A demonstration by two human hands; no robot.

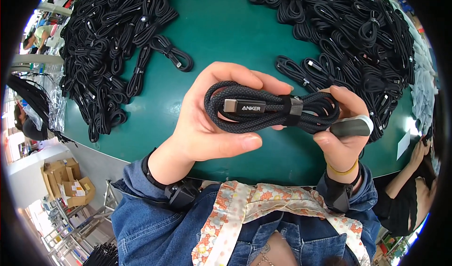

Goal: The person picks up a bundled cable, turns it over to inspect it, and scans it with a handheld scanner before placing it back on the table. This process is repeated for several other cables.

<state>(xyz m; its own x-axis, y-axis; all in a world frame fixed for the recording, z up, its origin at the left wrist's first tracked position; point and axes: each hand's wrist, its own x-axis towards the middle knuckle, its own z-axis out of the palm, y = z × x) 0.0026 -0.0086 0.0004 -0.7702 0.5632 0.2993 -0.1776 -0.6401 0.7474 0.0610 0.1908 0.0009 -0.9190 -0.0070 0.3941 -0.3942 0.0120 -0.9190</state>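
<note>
A coiled black braided cable [275, 107] is held up level in front of me, above the table. My left hand [195, 118] wraps round its left end, thumb below and fingers behind. At the other end, my right hand [346, 148] pinches the coil between thumb and fingers. A dark strap [295, 110] binds the bundle right of its middle. The metal-tipped plug [230, 106] lies flat on the coil, facing up and pointing left. Tucked in my right hand is an oval dark-grey and white object [351, 127]; its kind is unclear.
Heaps of similar coiled cables cover the left [103, 45] and right [348, 35] of the green table [221, 35]. A co-worker's arm [414, 160] is at the right edge, near a white paper [403, 145]. Cardboard boxes [70, 183] stand lower left.
</note>
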